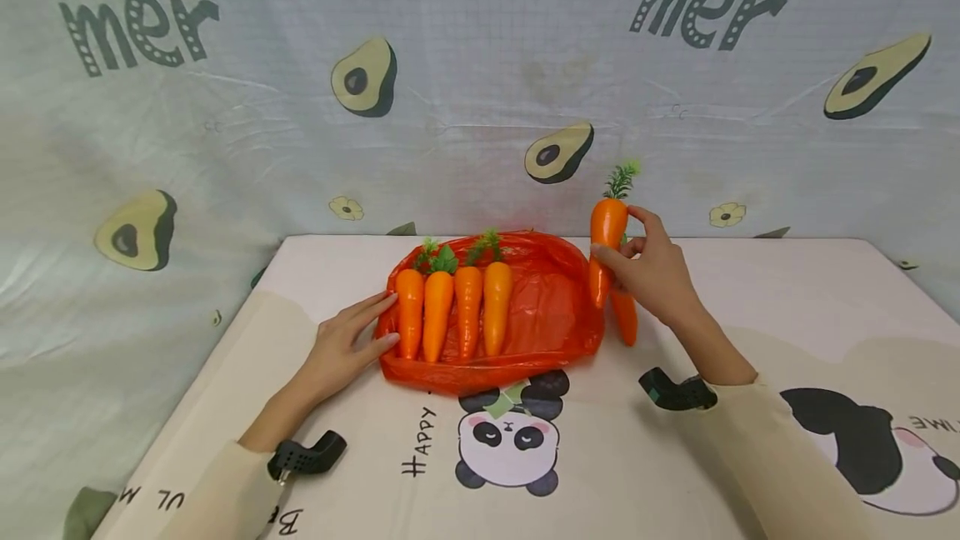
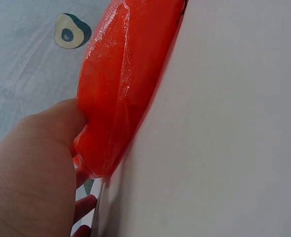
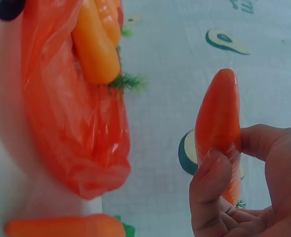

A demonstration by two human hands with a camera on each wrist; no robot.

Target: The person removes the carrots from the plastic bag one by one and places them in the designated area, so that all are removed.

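Observation:
My right hand (image 1: 660, 269) pinches a carrot (image 1: 608, 223) between thumb and fingers, green top up and tip down, above the right rim of a red plastic bag (image 1: 547, 307). In the right wrist view, the held carrot (image 3: 219, 116) has its tip toward the camera. Several carrots (image 1: 468, 307) lie side by side in the left part of the bag, leaves toward the back. Against the bag's left side rests my left hand (image 1: 341, 352), fingers extended and spread; the left wrist view shows its thumb touching the bag (image 2: 120, 84).
Another carrot (image 1: 626, 315) lies on the table just right of the bag, partly hidden behind the held one. The pale table cover (image 1: 420, 507) bears a printed panda (image 1: 508, 448). A curtain (image 1: 450, 148) with avocado prints hangs behind the table.

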